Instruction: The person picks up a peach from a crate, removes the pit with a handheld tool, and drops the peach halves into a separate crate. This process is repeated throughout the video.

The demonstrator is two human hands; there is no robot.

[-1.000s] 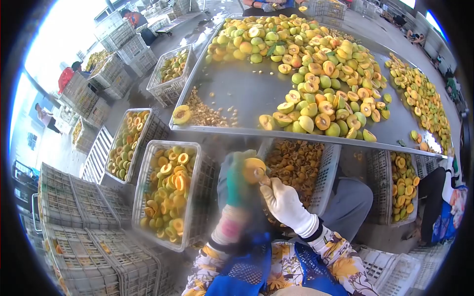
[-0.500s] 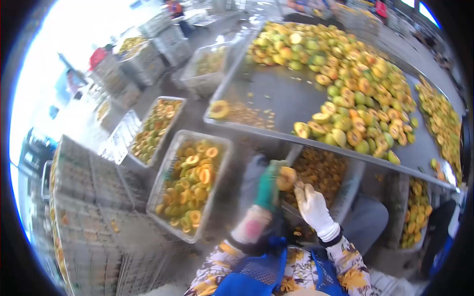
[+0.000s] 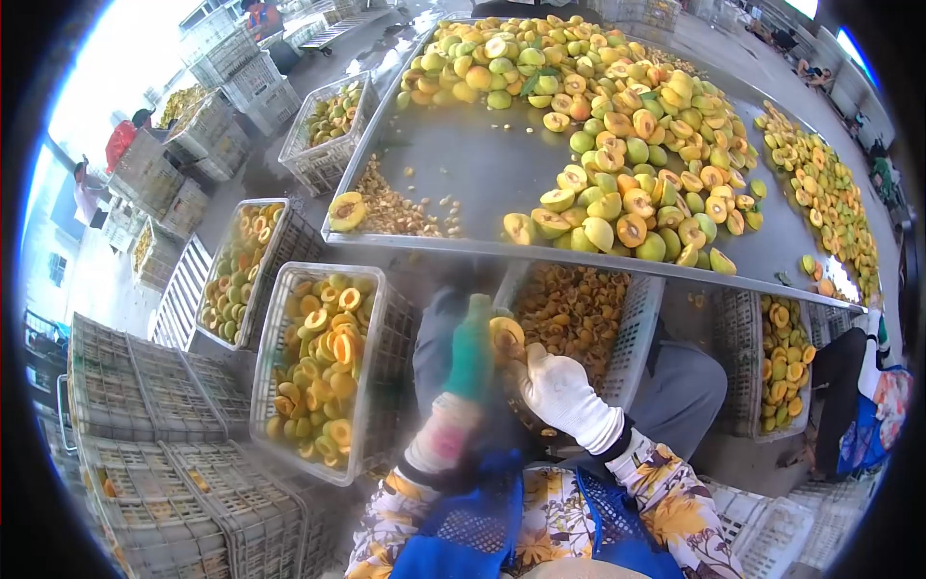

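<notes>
My left hand [image 3: 472, 349], in a green and white glove and blurred by motion, is closed on a halved yellow fruit [image 3: 506, 339] with its cut face showing. My right hand [image 3: 562, 394], white-gloved, has its fingers pressed together at the fruit's right side; anything small between them is hidden. Both hands are over a crate [image 3: 639, 340] of brownish fruit pieces between my knees. Beyond it, a metal table [image 3: 463, 159] bears a heap of halved fruit [image 3: 632, 203], a pile of pits [image 3: 400, 207] and a lone half [image 3: 347, 210] at its left corner.
Left of me stand a crate of halves [image 3: 323, 372], another fruit crate [image 3: 241, 270] and stacked crates [image 3: 154, 425]. A further fruit crate [image 3: 783, 367] is under the table's right side, near a seated co-worker [image 3: 854, 405]. More people and crates are in the background.
The view has shifted, so the table and crates appear further left and slightly higher. Both hands remain together at the fruit; my right hand's fingers are now closer against it.
</notes>
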